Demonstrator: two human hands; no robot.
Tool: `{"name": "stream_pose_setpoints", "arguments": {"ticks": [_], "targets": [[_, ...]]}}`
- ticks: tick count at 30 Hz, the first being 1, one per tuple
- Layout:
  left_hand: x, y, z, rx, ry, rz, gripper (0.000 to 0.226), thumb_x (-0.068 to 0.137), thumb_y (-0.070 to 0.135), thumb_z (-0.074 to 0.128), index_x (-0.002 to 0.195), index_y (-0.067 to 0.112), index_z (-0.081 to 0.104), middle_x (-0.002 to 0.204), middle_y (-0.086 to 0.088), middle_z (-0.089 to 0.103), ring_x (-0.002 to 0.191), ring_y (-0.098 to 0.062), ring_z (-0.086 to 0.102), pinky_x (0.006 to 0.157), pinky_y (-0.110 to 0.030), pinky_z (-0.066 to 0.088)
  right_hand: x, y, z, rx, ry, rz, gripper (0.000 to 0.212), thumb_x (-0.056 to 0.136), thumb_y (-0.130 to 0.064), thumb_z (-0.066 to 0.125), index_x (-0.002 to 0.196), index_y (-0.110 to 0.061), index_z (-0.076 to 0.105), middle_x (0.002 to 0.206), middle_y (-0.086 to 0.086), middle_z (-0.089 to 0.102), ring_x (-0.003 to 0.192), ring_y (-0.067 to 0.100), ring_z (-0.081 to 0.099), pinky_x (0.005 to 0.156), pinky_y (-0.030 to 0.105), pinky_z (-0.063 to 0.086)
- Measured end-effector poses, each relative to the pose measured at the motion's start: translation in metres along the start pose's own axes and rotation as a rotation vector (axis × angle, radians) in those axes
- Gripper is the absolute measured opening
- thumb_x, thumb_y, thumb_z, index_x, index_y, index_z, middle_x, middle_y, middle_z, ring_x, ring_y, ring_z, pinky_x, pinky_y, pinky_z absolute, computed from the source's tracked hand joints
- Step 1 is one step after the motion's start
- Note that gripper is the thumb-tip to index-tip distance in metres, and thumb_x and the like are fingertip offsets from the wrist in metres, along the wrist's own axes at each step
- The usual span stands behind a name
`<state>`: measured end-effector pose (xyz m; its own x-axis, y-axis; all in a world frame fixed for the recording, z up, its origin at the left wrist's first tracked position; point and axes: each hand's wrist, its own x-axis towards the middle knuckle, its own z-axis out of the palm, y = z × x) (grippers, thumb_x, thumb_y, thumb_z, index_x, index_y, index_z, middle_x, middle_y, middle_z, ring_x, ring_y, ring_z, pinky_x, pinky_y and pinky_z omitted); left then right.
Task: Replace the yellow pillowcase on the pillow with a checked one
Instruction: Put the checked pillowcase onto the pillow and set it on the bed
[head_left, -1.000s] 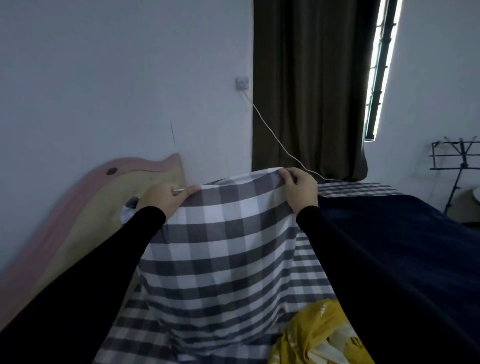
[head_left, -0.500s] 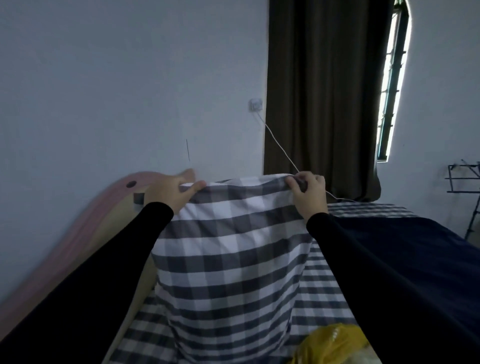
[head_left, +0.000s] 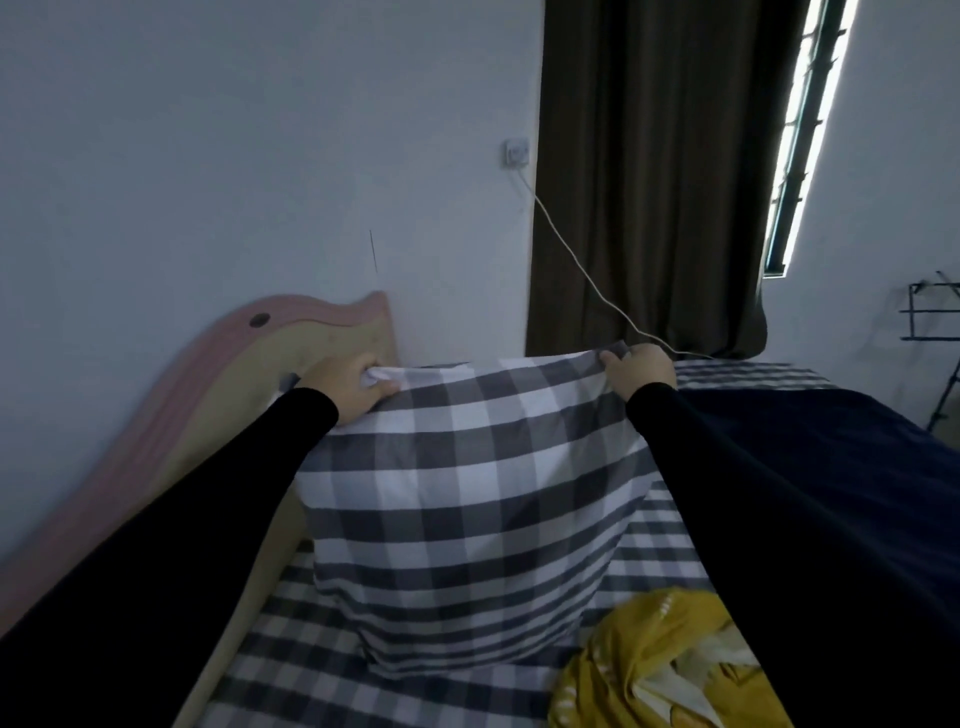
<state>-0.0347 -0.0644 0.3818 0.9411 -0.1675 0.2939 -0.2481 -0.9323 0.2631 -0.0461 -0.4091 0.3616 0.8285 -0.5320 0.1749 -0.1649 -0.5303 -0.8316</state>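
Pillow: we've got the pillow (head_left: 467, 519) standing on end on the checked sheet (head_left: 291, 660), already wearing the checked pillowcase (head_left: 519, 415); its long axis runs near to far, open end up and away from us.
Why upright: we judge that standing it lets the filling drop into the closed near corners while we draw the opening taut.
Left hand: our left hand (head_left: 348, 387) is closed over the far-left corner, fingers curled on a bunch of white fabric, thumb pressing on the check.
Right hand: our right hand (head_left: 641, 371) pinches the far-right corner of the opening, fingers tucked over the edge.
Yellow pillowcase: the yellow pillowcase (head_left: 665, 670) lies crumpled near right, just beside the pillow's base, so that part looks done.
Step in hand: seating the corners and closing the opening, we'd say.
Around us: headboard (head_left: 260, 364) on the left, dark blanket (head_left: 831, 467) right, curtain (head_left: 649, 182) and a cable (head_left: 571, 254) beyond.
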Motion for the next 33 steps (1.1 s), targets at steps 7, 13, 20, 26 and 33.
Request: {"name": "stream_pose_setpoints", "arguments": {"ticks": [7, 13, 20, 26, 33], "targets": [[0.003, -0.015, 0.026, -0.069, -0.155, -0.108, 0.04, 0.087, 0.052, 0.058, 0.08, 0.012, 0.06, 0.079, -0.004, 0.055, 0.08, -0.022, 0.048, 0.064, -0.03, 0.03, 0.003, 0.015, -0.007, -0.119, -0.273, 0.068, 0.049, 0.089, -0.032, 0.064, 0.125, 0.001, 0.057, 0.128, 0.013, 0.058, 0.121, 0.03, 0.053, 0.09, 0.029, 0.041], [0.025, -0.014, 0.033, -0.1, -0.163, -0.157, 0.046, 0.084, 0.057, 0.059, 0.078, 0.011, 0.061, 0.082, -0.007, 0.055, 0.082, -0.024, 0.052, 0.068, -0.032, 0.032, -0.017, 0.014, -0.007, -0.164, 0.047, -0.827, 0.042, 0.076, -0.066, 0.055, 0.087, -0.028, 0.069, 0.092, -0.014, 0.066, 0.088, 0.006, 0.06, 0.088, 0.039, 0.046], [0.023, 0.043, 0.002, -0.187, 0.106, 0.072, 0.028, 0.082, 0.043, 0.07, 0.098, 0.02, 0.072, 0.096, 0.004, 0.068, 0.089, -0.018, 0.061, 0.075, -0.028, 0.043, -0.017, 0.002, -0.012, -0.652, -0.535, -0.774, 0.091, 0.052, -0.078, 0.069, 0.128, -0.031, 0.058, 0.12, -0.01, 0.066, 0.108, 0.013, 0.061, 0.091, 0.024, 0.043], [-0.005, 0.096, 0.027, 0.069, -0.42, 0.309, 0.096, 0.053, 0.086, 0.061, 0.138, 0.046, 0.04, 0.144, 0.012, 0.046, 0.129, -0.015, 0.046, 0.108, -0.034, 0.037, 0.0, -0.009, -0.003, -0.672, -0.55, -0.603, 0.088, 0.049, -0.086, 0.063, 0.117, -0.031, 0.064, 0.107, -0.009, 0.068, 0.098, 0.015, 0.062, 0.085, 0.03, 0.048], [0.016, 0.042, 0.026, 0.003, -0.362, 0.165, 0.111, 0.044, 0.084, 0.07, 0.141, 0.041, 0.038, 0.145, 0.014, 0.045, 0.127, -0.013, 0.046, 0.103, -0.029, 0.038, 0.012, 0.048, -0.008, -0.032, -0.413, -0.236, 0.094, 0.042, -0.079, 0.075, 0.114, -0.02, 0.067, 0.108, -0.003, 0.07, 0.098, 0.015, 0.065, 0.09, 0.037, 0.053]]}}
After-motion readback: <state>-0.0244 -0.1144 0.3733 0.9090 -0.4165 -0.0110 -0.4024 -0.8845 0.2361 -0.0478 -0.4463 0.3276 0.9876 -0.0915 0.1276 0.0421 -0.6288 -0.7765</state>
